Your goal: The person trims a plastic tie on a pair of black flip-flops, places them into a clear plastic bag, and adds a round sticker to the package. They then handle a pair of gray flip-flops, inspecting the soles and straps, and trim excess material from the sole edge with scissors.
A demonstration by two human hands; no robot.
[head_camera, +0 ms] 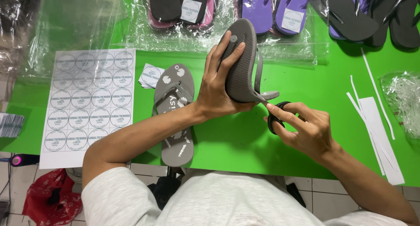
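Observation:
My left hand (pixel 217 88) grips a grey flip-flop (pixel 242 64) held on edge with its ribbed sole facing me, fingers spread over the sole. My right hand (pixel 306 129) holds black-handled scissors (pixel 274 116), whose tips touch the sandal's heel end by the strap. A second grey flip-flop (pixel 175 116) with white flower prints lies flat on the green table (pixel 245 140) under my left forearm.
A white sheet of round stickers (pixel 87 103) lies at the left, with a small stack of cut stickers (pixel 151 76) beside it. Bagged black, pink and purple sandals (pixel 267 9) line the far edge. White paper strips (pixel 376 125) and a plastic bag (pixel 404 101) lie right.

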